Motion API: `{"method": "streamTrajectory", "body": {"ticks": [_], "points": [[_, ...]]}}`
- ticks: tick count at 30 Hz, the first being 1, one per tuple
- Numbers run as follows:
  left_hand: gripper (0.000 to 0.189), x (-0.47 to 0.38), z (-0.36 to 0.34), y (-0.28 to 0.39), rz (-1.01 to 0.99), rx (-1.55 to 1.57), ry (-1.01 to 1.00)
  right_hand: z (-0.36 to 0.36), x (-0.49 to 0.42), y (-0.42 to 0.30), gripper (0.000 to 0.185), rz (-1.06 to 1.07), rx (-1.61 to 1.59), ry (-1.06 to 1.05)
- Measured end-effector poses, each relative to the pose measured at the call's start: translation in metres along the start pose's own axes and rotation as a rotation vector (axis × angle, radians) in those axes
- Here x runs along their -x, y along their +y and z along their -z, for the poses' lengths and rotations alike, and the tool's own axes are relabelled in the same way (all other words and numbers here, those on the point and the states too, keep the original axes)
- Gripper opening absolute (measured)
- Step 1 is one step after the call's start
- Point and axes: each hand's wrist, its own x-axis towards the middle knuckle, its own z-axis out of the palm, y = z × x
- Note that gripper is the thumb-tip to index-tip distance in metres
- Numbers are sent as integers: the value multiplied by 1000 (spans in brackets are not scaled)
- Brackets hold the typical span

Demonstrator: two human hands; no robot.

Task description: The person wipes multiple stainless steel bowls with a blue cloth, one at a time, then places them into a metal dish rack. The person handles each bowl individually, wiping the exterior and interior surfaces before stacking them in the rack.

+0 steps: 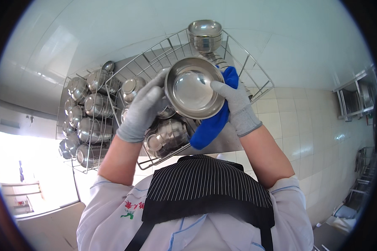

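A stainless steel bowl (193,89) is held up before me, its shiny inside facing me. My right hand (234,97), in a grey knit glove, grips its right rim with the thumb over the edge. A blue cloth (212,127) is bunched between that hand and the bowl and hangs below it. At the bowl's left rim is my left hand (144,108), in the same kind of glove, slightly blurred, thumb apart from the fingers. Whether it touches the rim is unclear. Behind and below stands a wire basket (147,58) with more steel bowls (168,138).
Bowls (206,36) are stacked at the basket's far corner. To the left, a second wire rack (88,160) is packed with steel bowls (95,128). Both stand on a metal surface (231,144). A tiled wall (289,125) and metal shelving (355,94) are on the right.
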Motion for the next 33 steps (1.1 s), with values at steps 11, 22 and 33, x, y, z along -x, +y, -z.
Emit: {"method": "streamTrajectory", "body": {"ticks": [11,22,33], "points": [[40,-4,-2,-19,-59,75,387,-33,35,-48,22,221,231,130],[56,-31,-63,-45,-562,-552,318,-23,20,-4,49,310,524,-142],[41,-31,-57,-31,-525,-651,279,-24,23,-23,30,960,1623,-42]]}}
